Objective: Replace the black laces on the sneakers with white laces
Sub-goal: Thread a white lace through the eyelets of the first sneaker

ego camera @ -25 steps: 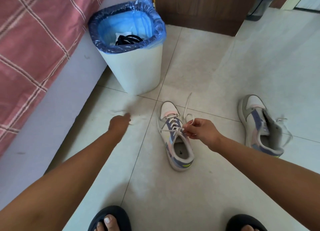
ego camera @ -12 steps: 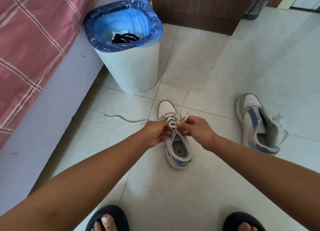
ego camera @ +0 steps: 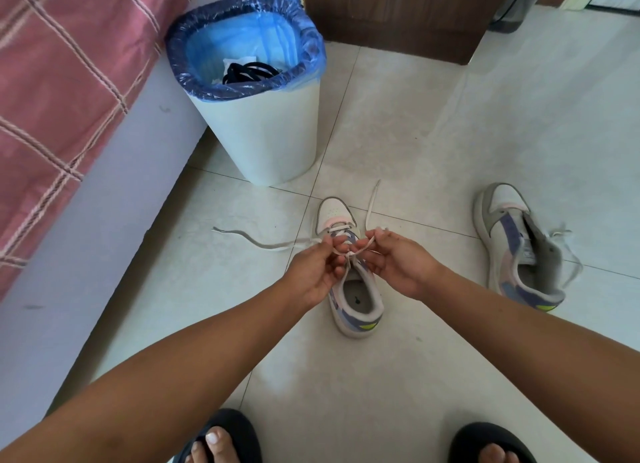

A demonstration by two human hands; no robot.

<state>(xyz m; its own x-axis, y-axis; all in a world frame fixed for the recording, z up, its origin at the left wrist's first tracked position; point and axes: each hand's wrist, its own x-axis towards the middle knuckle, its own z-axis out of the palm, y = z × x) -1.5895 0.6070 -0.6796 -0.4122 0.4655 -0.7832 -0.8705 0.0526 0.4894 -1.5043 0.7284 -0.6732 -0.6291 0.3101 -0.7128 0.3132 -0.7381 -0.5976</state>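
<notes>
A white, lilac and grey sneaker [ego camera: 358, 303] stands on the floor tiles in the middle, toe pointing away. A white lace [ego camera: 256, 241] is threaded through it, one end trailing left across the tiles and the other up past the toe. My left hand [ego camera: 313, 272] and my right hand [ego camera: 398, 266] meet over the tongue, each pinching a strand of that lace where the strands cross. The second sneaker [ego camera: 516, 244] lies to the right with a white lace loose around it. Black laces [ego camera: 249, 71] lie inside the bin.
A white bin [ego camera: 263, 133] with a blue liner stands behind the sneaker. A bed with a red checked cover [ego camera: 62, 91] runs along the left. A wooden cabinet [ego camera: 398, 15] is at the back. My feet in black sandals [ego camera: 221, 438] are at the bottom edge.
My left hand came in from the left, where it pulled the lace end, to the sneaker's tongue. Both hands now hold the lace strands crossed together there.
</notes>
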